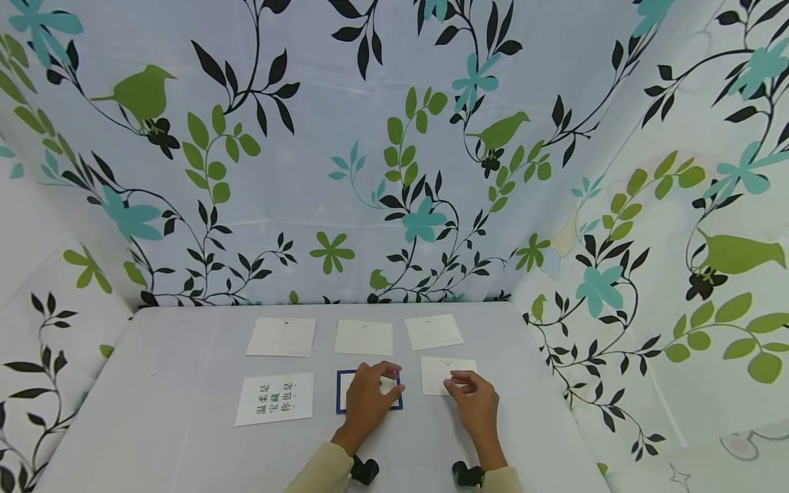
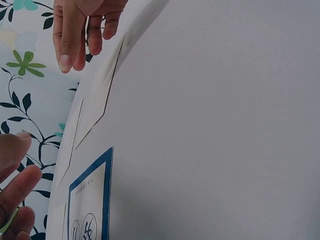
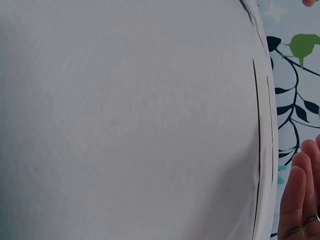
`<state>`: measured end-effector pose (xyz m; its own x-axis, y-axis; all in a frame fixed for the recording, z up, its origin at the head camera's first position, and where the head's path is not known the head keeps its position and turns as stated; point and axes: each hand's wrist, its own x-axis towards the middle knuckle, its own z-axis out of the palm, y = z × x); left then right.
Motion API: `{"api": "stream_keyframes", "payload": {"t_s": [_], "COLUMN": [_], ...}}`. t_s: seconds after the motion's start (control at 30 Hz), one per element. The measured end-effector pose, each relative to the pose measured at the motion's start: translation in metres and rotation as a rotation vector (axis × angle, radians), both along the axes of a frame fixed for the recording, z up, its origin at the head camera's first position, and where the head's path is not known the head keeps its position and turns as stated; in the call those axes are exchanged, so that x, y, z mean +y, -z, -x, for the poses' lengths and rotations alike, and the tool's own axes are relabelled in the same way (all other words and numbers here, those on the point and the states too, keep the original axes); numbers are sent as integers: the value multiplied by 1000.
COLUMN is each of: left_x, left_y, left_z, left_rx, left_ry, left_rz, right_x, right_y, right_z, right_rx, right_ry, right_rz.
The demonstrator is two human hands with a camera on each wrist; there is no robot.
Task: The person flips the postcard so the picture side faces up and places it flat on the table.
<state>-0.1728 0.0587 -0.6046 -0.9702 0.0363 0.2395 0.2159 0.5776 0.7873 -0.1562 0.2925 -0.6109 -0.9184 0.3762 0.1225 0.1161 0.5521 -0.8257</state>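
Observation:
My left hand (image 1: 368,398) hovers over a white card with a blue border (image 1: 340,396), its thumb and fingers bent and apart with nothing between them. In the left wrist view, dark characters and circles show on that blue-bordered card (image 2: 95,197). To the right, my right hand (image 1: 477,407) is above the near edge of a plain white card (image 1: 433,378), fingers loosely bent and holding nothing. The right wrist view catches relaxed right fingers (image 3: 297,200) at its edge. Left of the bordered card lies a white card with large dark Chinese characters (image 1: 274,399).
Three pale cards form a back row: a left one (image 1: 281,337), a middle one (image 1: 364,337) and a right one (image 1: 433,333). They lie on a white table (image 1: 172,411). Leaf-and-bird patterned cloth (image 1: 345,205) hangs behind and at the sides.

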Motion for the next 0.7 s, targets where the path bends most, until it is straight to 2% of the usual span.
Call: {"api": "stream_keyframes", "payload": {"t_s": [0.23, 0.47, 0.7], "left_x": [11, 19, 29], "left_y": [-2, -5, -5], "left_z": [4, 8, 11], "left_rx": [-19, -22, -31], "left_ry": [25, 44, 53], "left_rz": [-18, -48, -32], "right_x": [12, 20, 23], "right_y": [2, 0, 0], "right_z": [1, 4, 9], "right_rx": [-32, -83, -81], "right_ry": [64, 89, 110], "right_rz": [-32, -1, -3]}}
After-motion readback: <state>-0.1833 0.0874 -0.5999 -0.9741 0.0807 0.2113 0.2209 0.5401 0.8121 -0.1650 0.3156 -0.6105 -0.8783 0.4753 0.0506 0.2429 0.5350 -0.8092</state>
